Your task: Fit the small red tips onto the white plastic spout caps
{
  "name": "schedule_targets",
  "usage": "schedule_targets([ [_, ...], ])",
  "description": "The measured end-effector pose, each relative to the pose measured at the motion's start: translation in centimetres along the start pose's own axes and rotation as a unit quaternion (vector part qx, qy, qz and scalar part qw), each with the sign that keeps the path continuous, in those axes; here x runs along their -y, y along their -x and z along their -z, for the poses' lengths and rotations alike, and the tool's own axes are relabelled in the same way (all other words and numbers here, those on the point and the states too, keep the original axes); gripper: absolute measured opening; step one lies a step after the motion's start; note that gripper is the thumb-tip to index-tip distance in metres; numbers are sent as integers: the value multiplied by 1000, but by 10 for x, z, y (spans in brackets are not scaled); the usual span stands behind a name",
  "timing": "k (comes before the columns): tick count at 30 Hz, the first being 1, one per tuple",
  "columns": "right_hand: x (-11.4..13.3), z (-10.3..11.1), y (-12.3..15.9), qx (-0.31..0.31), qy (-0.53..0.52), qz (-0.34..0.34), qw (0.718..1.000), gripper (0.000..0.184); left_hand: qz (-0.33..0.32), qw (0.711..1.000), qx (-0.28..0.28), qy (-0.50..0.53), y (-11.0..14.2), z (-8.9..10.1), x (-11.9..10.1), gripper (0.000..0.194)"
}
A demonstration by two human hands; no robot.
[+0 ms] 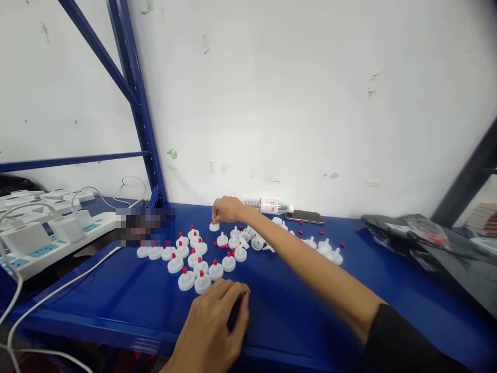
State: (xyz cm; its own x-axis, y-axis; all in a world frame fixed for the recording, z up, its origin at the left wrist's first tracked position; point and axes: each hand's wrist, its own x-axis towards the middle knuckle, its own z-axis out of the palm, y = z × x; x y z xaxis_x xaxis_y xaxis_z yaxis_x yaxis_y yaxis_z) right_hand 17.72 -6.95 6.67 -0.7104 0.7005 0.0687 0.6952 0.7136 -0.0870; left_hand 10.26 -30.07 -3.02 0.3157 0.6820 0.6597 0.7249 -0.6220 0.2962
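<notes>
My right hand (228, 209) reaches far across the blue table with its fingers pinched on top of a white nozzle cap (214, 227). Whether that cap bears a red tip is hidden by the fingers. Close to the front edge lies my left hand (213, 324), thumb and forefinger tips together; I cannot make out anything between them. Just beyond it stand several white nozzle caps with red tips (202, 282), upright in loose rows. White nozzle caps without red tips (234, 242) lie about the middle, some under my right forearm. Small red tips (224, 246) are scattered among them.
A clear plastic bottle (269, 206) lies by the wall, beside a dark phone (305, 216). Black plastic bags (430, 254) cover the right side. Power strips (58, 243) with chargers and white cables crowd the left. A blue frame post (142, 103) rises behind.
</notes>
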Motion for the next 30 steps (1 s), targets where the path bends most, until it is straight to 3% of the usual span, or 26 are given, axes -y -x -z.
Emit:
schedule_targets([
  [3, 1, -5, -1, 16, 6, -4, 1000, 25, 9, 1000, 10, -6, -1, 1, -1, 21],
  [7, -6, 11, 9, -5, -3, -19, 1000, 44, 12, 1000, 15, -9, -2, 0, -1, 22],
  [11, -9, 24, 36, 7, -37, -8, 999, 33, 10, 1000, 11, -6, -2, 0, -1, 22],
  [14, -5, 17, 56, 50, -75, 27, 996, 30, 5, 1000, 13, -10, 0, -1, 0, 21],
  [19, 2, 5, 66, -6, -87, 33, 996, 11, 5, 1000, 0, -5, 5, -3, 4, 19],
  [24, -2, 44, 91, -45, -115, 53, 991, 13, 126, 990, -57, 43, 6, -5, 2, 46],
  [26, 2, 64, 108, -10, -155, 113, 981, 16, 178, 976, -97, 80, 4, -6, 2, 64],
  [28, 12, 79, 123, 68, -195, 181, 962, 20, 199, 966, -114, 116, 3, -6, 3, 78],
  [30, 27, 85, 134, 125, -217, 225, 942, 20, 201, 964, -108, 140, 1, -5, 4, 74],
])
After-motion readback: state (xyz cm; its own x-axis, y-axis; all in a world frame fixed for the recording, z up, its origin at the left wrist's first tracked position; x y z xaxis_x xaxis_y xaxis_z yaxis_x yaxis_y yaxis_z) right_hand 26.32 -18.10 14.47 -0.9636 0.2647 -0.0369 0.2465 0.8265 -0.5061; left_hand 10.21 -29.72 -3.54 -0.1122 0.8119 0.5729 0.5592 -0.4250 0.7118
